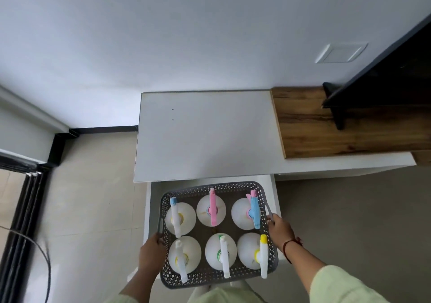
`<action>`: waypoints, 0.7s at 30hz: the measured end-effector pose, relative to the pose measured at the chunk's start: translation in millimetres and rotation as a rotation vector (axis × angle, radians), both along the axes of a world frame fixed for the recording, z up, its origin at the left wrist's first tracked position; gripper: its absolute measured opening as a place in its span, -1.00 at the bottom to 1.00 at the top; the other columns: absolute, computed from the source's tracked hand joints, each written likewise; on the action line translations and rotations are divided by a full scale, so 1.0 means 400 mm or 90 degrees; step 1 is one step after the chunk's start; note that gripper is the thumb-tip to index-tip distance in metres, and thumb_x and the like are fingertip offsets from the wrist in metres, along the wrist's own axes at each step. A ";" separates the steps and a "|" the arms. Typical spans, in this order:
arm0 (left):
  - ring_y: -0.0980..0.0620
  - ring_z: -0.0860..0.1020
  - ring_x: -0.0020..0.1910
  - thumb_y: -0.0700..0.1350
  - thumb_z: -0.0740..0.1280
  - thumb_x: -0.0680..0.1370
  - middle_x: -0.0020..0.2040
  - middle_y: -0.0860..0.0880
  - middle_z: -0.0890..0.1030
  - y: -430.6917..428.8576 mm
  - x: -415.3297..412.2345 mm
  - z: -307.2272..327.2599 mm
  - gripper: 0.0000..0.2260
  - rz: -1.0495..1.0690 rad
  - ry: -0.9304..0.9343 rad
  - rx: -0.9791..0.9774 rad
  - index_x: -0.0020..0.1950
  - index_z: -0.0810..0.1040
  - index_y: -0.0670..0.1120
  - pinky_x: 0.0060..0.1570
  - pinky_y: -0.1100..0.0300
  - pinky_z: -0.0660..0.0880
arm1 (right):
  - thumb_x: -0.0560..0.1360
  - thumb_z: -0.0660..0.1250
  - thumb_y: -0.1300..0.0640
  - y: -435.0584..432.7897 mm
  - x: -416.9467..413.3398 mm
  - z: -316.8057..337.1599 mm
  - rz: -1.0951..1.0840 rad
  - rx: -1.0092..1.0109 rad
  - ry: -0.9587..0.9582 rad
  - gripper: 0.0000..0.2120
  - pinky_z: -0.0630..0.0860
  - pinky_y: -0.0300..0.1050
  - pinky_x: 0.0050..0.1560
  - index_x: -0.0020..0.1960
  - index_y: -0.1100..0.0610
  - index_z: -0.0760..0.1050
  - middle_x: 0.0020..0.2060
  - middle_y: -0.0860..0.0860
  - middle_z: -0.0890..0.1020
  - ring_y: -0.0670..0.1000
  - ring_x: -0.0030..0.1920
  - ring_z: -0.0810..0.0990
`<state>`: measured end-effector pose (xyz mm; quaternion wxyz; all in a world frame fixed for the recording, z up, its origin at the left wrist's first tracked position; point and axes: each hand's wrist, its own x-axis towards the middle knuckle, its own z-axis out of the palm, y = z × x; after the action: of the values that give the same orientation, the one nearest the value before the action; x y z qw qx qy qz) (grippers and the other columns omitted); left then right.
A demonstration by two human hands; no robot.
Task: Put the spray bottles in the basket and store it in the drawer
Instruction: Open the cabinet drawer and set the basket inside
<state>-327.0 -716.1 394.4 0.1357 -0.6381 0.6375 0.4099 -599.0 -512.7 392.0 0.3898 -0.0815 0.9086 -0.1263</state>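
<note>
- The loading part of the task looks finished: six spray bottles stand upright in the grey perforated basket (218, 234), in two rows of three.
- Far row: a bottle with a pale blue and white trigger head (176, 216), one with a pink head (212, 207), one with a blue and pink head (253, 209).
- Near row: a white-headed bottle (181, 264), a green-collared one (224, 257), a yellow-capped one (263, 255).
- The step in hand is, I judge, storing the basket: it hangs over the open white drawer (274, 193) that juts out from under the near edge of the white table (205, 137).
- The left hand (151, 252) is closed on the basket's left rim, just below the side handle; its fingers (159, 237) curl over the edge.
- The right hand (281, 229) is closed on the right rim by the other handle, fingers (270, 218) wrapped inward.
- Whether the basket's base already touches the drawer floor cannot be told; its near end overhangs the drawer front towards the person.
- Next move, by my reading: shift the basket towards the table's near edge until it clears the drawer front, lower it level, let go, then push the drawer shut.
- The tall trigger heads will need to pass under the tabletop; clearance cannot be judged here.
</note>
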 end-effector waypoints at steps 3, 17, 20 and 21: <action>-0.23 0.54 0.16 -0.24 0.15 0.59 0.16 -0.25 0.62 -0.003 -0.008 -0.035 -0.72 0.006 -0.007 0.008 0.25 0.52 -0.19 0.09 0.05 0.43 | 0.58 0.12 0.18 -0.003 -0.004 -0.037 -0.011 0.005 -0.008 -0.76 0.50 -0.06 0.04 0.15 0.16 0.50 0.06 0.21 0.63 0.22 0.07 0.58; -0.22 0.52 0.23 -0.20 0.18 0.59 0.23 -0.23 0.58 -0.031 -0.067 -0.304 -0.70 0.035 -0.028 0.040 0.29 0.51 -0.12 0.21 0.04 0.43 | 0.62 0.08 0.15 -0.006 -0.042 -0.332 -0.031 0.005 -0.021 -0.76 0.46 -0.17 -0.09 0.17 0.15 0.48 0.06 0.16 0.65 0.17 0.04 0.60; -0.21 0.51 0.25 -0.20 0.18 0.58 0.24 -0.23 0.58 -0.049 -0.079 -0.395 -0.70 0.023 -0.032 0.043 0.29 0.52 -0.11 0.20 0.07 0.42 | 0.61 0.09 0.16 -0.011 -0.044 -0.426 -0.055 0.008 -0.028 -0.74 0.49 -0.12 -0.01 0.18 0.17 0.49 0.07 0.19 0.64 0.18 0.06 0.59; -0.21 0.52 0.23 -0.20 0.18 0.59 0.22 -0.24 0.59 -0.052 -0.080 -0.427 -0.71 0.021 -0.028 0.043 0.28 0.52 -0.11 0.18 0.06 0.42 | 0.61 0.09 0.17 -0.012 -0.043 -0.460 -0.059 0.007 -0.032 -0.75 0.49 -0.11 -0.02 0.17 0.18 0.49 0.06 0.20 0.64 0.19 0.05 0.59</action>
<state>-358.9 -737.1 223.7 0.1643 -0.6523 0.6095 0.4194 -616.3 -517.5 208.2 0.4068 -0.0343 0.9019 -0.1414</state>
